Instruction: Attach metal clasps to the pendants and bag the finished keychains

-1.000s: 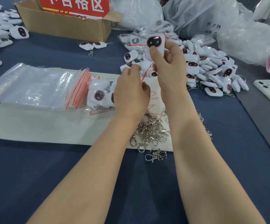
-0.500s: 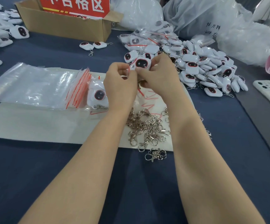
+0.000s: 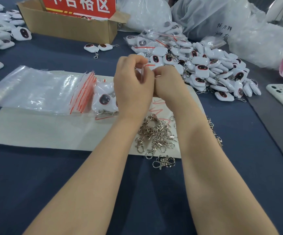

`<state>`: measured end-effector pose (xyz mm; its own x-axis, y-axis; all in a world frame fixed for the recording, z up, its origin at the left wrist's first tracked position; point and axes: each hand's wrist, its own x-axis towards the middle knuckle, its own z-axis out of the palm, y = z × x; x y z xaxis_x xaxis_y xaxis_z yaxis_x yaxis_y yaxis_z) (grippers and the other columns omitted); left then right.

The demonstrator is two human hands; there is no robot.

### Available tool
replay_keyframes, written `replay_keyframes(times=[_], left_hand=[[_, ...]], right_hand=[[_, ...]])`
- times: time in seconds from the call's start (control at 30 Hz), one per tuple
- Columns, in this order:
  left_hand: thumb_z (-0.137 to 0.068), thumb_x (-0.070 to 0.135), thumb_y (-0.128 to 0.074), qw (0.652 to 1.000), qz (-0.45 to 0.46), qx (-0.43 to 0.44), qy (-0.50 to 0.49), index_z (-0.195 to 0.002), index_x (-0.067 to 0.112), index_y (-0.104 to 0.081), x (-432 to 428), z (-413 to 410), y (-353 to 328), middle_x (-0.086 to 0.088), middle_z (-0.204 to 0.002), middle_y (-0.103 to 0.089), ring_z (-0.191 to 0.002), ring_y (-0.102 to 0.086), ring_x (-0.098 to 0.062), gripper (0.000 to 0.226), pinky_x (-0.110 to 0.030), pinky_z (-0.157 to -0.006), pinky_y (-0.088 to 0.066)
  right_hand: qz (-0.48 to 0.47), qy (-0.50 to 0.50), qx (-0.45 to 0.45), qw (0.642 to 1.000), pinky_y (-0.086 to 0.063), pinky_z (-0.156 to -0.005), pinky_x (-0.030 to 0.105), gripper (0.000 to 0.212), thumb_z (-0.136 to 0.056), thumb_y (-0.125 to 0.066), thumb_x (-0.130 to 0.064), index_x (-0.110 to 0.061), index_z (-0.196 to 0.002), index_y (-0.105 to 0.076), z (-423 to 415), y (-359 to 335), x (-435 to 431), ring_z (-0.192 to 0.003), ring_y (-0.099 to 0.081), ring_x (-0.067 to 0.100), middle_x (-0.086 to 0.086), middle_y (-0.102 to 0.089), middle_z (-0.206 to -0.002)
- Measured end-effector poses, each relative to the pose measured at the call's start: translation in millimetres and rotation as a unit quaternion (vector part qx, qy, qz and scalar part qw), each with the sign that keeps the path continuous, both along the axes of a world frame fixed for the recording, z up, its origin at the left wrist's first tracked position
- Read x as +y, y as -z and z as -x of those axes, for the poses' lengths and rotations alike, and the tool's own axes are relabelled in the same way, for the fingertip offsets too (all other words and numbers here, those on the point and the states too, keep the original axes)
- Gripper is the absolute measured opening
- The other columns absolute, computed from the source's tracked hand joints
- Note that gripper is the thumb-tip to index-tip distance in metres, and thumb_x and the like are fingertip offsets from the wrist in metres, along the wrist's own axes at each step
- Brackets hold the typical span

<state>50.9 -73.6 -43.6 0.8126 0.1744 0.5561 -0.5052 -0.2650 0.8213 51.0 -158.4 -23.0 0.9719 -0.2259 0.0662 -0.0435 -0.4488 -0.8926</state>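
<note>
While both meet above the mat (image 3: 35, 133), left hand (image 3: 134, 89) and right hand (image 3: 169, 83) curled, pinching a bag (image 3: 145, 67) between them, clasps (image 3: 156, 133) on mat's near edge, pendants (image 3: 210, 68) heaped beyond its far-right corner

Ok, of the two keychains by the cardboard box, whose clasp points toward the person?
The left keychain: its clasp trails toward the person; on the right keychain it points rightward.

The pendants (image 3: 210, 70) before me are white, each with a dark face panel outlined in red. The clasps (image 3: 156, 134) are silver. My bags (image 3: 35, 89) are clear with red seal strips. The mat (image 3: 44, 133) is cream with red scribbles. The table cover (image 3: 52, 184) is navy. The box (image 3: 66, 26) is brown.
</note>
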Motion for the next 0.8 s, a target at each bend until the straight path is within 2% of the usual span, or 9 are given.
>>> replay_keyframes(times=[0.1,0.23,0.33,0.4,0.5,0.57,0.67,0.73,0.8], left_hand=[[-0.082,0.004,-0.057,1.0,-0.002,-0.015,-0.014,-0.094,0.006,-0.063,2.1,-0.6,-0.4,-0.005,-0.096,-0.058,-0.075,-0.05,0.001,0.013,-0.008,-0.07,-0.038],[-0.081,0.001,-0.057,0.999,-0.022,-0.023,0.01,-0.093,0.005,-0.063,-1.4,4.2,0.8,0.001,-0.093,-0.054,-0.071,-0.049,-0.002,0.014,-0.008,-0.069,-0.038],[-0.081,0.001,-0.057,0.999,-0.023,-0.022,0.019,-0.092,0.005,-0.064,-3.2,4.8,1.4,0.0,-0.093,-0.054,-0.069,-0.051,-0.008,0.014,-0.012,-0.068,-0.04],[-0.082,0.003,-0.057,1.0,0.001,-0.016,0.014,-0.093,0.007,-0.063,-1.2,2.6,1.6,-0.001,-0.094,-0.056,-0.072,-0.055,-0.01,0.013,-0.013,-0.07,-0.042],[-0.084,0.006,-0.056,1.0,0.022,-0.001,0.013,-0.096,0.011,-0.061,-0.6,-0.1,3.4,-0.003,-0.097,-0.06,-0.072,-0.056,-0.007,0.014,-0.012,-0.069,-0.043],[-0.085,0.007,-0.055,1.0,0.008,0.011,0.026,-0.098,0.012,-0.059,-1.9,-1.8,7.3,-0.003,-0.097,-0.06,-0.071,-0.056,-0.006,0.015,-0.017,-0.067,-0.046],[-0.088,0.009,-0.055,0.995,-0.055,0.042,0.068,-0.104,0.01,-0.058,-5.2,-5.0,19.0,-0.001,-0.101,-0.056,-0.08,-0.06,-0.016,0.016,-0.032,-0.074,-0.052],[-0.09,0.012,-0.055,0.987,-0.109,0.069,0.093,-0.107,0.011,-0.057,-6.8,-6.3,26.6,-0.001,-0.105,-0.057,-0.082,-0.059,-0.017,0.018,-0.038,-0.078,-0.051],[-0.091,0.014,-0.055,0.98,-0.155,0.083,0.098,-0.108,0.013,-0.057,-7.4,-7.2,30.7,-0.001,-0.107,-0.057,-0.083,-0.059,-0.017,0.017,-0.039,-0.079,-0.052]], right_hand=[[-0.161,-0.1,0.023,0.982,-0.046,-0.047,0.014,0.029,-0.092,-0.049,0.006,-0.011,-0.072,-0.062,5.8,4.3,0.9,-0.044,-0.055,0.002,-0.007,-0.061,-0.051],[-0.089,-0.048,-0.001,0.995,-0.039,-0.047,0.009,0.034,-0.096,-0.043,0.001,-0.016,-0.07,-0.055,0.7,17.2,3.2,-0.049,-0.048,0.0,-0.012,-0.054,-0.047],[-0.009,-0.011,-0.025,1.0,-0.042,-0.061,0.021,0.04,-0.097,-0.048,-0.006,-0.023,-0.061,-0.051,-3.4,20.2,6.8,-0.064,-0.05,0.01,-0.01,-0.054,-0.057],[-0.134,-0.071,-0.019,0.988,-0.045,-0.059,0.023,0.037,-0.095,-0.049,0.0,-0.019,-0.066,-0.061,-1.7,21.5,3.3,-0.064,-0.055,0.011,-0.006,-0.063,-0.061],[-0.34,-0.144,0.003,0.929,-0.045,-0.053,0.019,0.022,-0.095,-0.045,0.004,-0.008,-0.092,-0.063,2.2,19.0,-2.4,-0.059,-0.058,0.009,-0.002,-0.069,-0.07],[-0.287,-0.087,-0.005,0.954,-0.046,-0.05,0.017,0.022,-0.093,-0.047,0.006,-0.009,-0.088,-0.063,0.2,19.6,-6.6,-0.055,-0.059,0.007,0.001,-0.068,-0.071],[-0.076,0.098,-0.037,0.992,-0.048,-0.054,0.023,0.028,-0.088,-0.045,0.003,-0.014,-0.074,-0.062,-2.3,21.2,-19.4,-0.052,-0.058,0.011,0.004,-0.064,-0.069],[0.014,0.215,-0.053,0.975,-0.046,-0.071,0.026,0.022,-0.09,-0.044,-0.006,-0.016,-0.087,-0.064,-1.7,25.5,-32.4,-0.078,-0.062,0.019,0.006,-0.068,-0.092],[0.106,0.294,-0.04,0.949,-0.032,-0.083,0.019,0.027,-0.092,-0.045,-0.012,-0.019,-0.11,-0.063,0.8,32.6,-46.3,-0.114,-0.051,0.023,0.008,-0.057,-0.126]])
